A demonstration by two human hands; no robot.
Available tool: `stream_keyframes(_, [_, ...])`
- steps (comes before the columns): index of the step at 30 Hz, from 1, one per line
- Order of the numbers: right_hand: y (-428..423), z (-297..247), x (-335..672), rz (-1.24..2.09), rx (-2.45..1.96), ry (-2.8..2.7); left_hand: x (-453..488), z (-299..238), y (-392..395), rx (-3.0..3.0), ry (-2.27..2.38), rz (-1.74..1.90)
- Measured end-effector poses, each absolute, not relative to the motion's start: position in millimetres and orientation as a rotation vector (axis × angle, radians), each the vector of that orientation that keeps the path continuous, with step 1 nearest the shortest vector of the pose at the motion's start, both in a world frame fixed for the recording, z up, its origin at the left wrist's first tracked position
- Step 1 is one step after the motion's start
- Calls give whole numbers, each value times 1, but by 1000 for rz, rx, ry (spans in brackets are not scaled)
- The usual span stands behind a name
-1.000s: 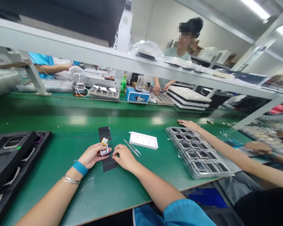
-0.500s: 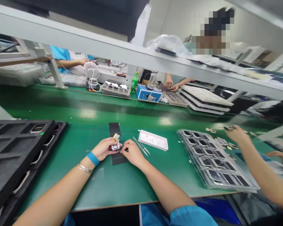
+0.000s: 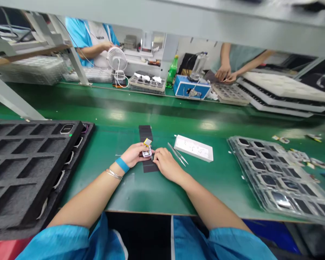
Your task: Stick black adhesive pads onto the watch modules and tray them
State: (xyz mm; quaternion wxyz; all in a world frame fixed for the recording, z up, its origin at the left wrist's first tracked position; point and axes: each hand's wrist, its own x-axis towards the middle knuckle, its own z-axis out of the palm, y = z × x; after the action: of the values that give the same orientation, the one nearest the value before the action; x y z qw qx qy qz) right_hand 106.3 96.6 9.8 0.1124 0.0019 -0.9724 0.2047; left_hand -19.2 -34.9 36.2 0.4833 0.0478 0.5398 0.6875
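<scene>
My left hand [image 3: 133,155] is closed round an open watch case [image 3: 147,153] with small parts visible inside. A silver battery with a yellow edge [image 3: 147,142] sticks up from the case's far side. My right hand [image 3: 166,163] is at the case's right side, fingers pinched together; whatever small thing they hold is too tiny to make out. Beneath both hands lies a black strip mat [image 3: 145,132]. Tweezers [image 3: 178,155] rest on the green table just right of my right hand, beside a shallow white box [image 3: 193,155] with tiny dark parts in it.
Black foam trays [image 3: 24,168] with watch cases stand at left. Clear plastic trays [image 3: 239,173] of watch parts lie at right, near loose batteries [image 3: 298,157]. Behind are a fan [image 3: 117,59], a green bottle [image 3: 172,71], a blue box [image 3: 191,87] and two co-workers.
The head view has swung right and down, so the bench appears shifted. My hands stay at the watch case. The co-worker's arm at the right has left the view.
</scene>
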Motion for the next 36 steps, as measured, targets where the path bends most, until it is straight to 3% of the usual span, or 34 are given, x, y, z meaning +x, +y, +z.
stream_keyframes(10, [102,32,115,695,121,-2574,-19,39,-34,119,1339,1675])
stream_keyframes(16, [106,31,112,1078,7,-2174,-8,44,-32,162,1469,1719])
stream_keyframes(27, [96,18,104,1745,-240,-2027,2,42,-26,233,1502,1594])
stream_keyframes(30, [96,18,103,1722,-286,-1970,1,40,-27,224,1458,1613])
stream_keyframes(36, [104,15,103,1361,-428,-1915,-2,43,-32,277,1156,1579])
